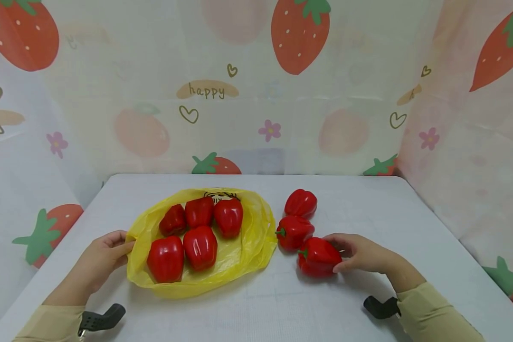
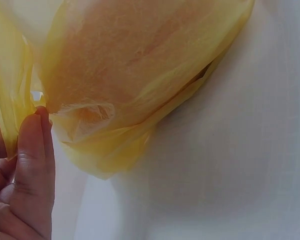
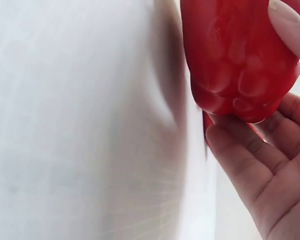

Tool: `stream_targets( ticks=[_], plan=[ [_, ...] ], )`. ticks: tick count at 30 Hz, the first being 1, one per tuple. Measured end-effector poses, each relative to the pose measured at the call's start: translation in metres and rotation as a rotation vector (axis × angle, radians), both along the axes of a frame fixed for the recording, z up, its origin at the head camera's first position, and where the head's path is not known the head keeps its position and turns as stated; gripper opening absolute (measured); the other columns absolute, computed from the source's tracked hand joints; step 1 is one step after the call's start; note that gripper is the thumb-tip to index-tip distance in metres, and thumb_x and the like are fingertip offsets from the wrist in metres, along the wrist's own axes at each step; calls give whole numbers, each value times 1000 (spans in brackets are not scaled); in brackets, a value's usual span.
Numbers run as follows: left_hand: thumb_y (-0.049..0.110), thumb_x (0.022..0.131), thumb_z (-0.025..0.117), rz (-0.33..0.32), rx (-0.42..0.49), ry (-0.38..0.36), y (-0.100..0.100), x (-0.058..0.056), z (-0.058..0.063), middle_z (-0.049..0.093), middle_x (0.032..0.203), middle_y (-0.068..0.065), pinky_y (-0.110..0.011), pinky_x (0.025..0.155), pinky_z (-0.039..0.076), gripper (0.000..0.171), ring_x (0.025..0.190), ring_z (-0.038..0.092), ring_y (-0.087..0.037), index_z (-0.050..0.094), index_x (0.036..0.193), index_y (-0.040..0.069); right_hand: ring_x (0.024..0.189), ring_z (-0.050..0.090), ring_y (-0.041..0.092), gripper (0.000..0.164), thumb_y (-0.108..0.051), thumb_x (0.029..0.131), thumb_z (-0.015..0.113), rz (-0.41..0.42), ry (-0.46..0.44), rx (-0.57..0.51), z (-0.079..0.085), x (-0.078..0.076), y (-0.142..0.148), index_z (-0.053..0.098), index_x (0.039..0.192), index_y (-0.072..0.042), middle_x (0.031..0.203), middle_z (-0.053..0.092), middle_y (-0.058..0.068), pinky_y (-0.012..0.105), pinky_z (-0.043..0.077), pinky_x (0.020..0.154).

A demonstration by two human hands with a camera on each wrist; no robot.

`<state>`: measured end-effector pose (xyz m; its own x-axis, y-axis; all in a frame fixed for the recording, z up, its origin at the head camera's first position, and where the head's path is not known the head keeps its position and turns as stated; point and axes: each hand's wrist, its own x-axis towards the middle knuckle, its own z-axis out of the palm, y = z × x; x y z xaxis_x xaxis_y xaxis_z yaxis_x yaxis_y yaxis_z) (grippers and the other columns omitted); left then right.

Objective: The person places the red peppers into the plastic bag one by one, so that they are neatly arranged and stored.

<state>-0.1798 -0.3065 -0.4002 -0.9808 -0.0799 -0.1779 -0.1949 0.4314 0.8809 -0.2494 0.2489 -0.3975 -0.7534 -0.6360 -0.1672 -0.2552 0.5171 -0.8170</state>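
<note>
A yellow plastic bag (image 1: pixel 239 266) lies spread on the table with its mouth wide, and several red bell peppers (image 1: pixel 166 259) sit inside it. At its left edge my left hand (image 1: pixel 104 256) pinches the plastic between thumb and fingers; the left wrist view shows the gathered film (image 2: pixel 15 100) there. To the right of the bag, my right hand (image 1: pixel 363 254) holds the nearest red bell pepper (image 1: pixel 318 259) by its blunt end, thumb on one side and fingers on the other. Its green stem points left. Two more peppers, a middle one (image 1: pixel 294 232) and a far one (image 1: pixel 301 203), lie behind it.
The white table (image 1: pixel 282 304) has rounded far corners and meets a hanging cloth backdrop (image 1: pixel 248 133) printed with strawberries. Cloth also hangs on the left and right sides. Black wrist mounts (image 1: pixel 102 318) jut from both sleeves above the table.
</note>
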Motion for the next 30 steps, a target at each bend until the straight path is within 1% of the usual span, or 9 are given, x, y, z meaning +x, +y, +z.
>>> stream_targets(
  ticks=[5, 8, 17, 23, 30],
  plan=[
    [43, 89, 53, -3, 2, 1, 1, 1, 1, 55, 114, -11, -26, 81, 51, 54, 95, 55, -18, 47, 122, 0, 113, 49, 31, 60, -20, 77, 73, 12, 22, -31, 5, -3, -2, 47, 130, -10, 123, 53, 10, 30, 50, 86],
    [43, 90, 53, -1, -6, 3, 2, 2, 1, 55, 115, -11, -26, 82, 51, 54, 96, 55, -19, 47, 122, 0, 113, 49, 30, 61, -20, 77, 74, 15, 25, -43, 9, -5, -4, 47, 130, -11, 123, 53, 10, 28, 50, 84],
    [40, 91, 52, -1, -7, 9, 2, 1, 1, 55, 114, -10, -25, 81, 51, 51, 95, 55, -17, 47, 122, 0, 112, 50, 29, 58, -19, 76, 74, 41, 28, -82, 24, -10, -24, 48, 129, -12, 121, 55, 9, 31, 52, 82],
    [39, 91, 53, -3, 1, 9, 1, 0, -1, 55, 113, -9, -25, 80, 51, 51, 94, 55, -17, 47, 122, 0, 112, 51, 30, 60, -18, 76, 74, 53, 39, -88, 37, -13, -39, 47, 129, -9, 121, 54, 11, 32, 52, 82],
    [44, 90, 53, -7, -1, 12, -1, -1, 0, 53, 116, -12, -25, 82, 51, 54, 97, 55, -19, 47, 122, 0, 114, 50, 28, 61, -19, 76, 75, 52, 57, -78, 47, -16, -59, 48, 129, -10, 123, 54, 9, 32, 51, 84]
  ],
)
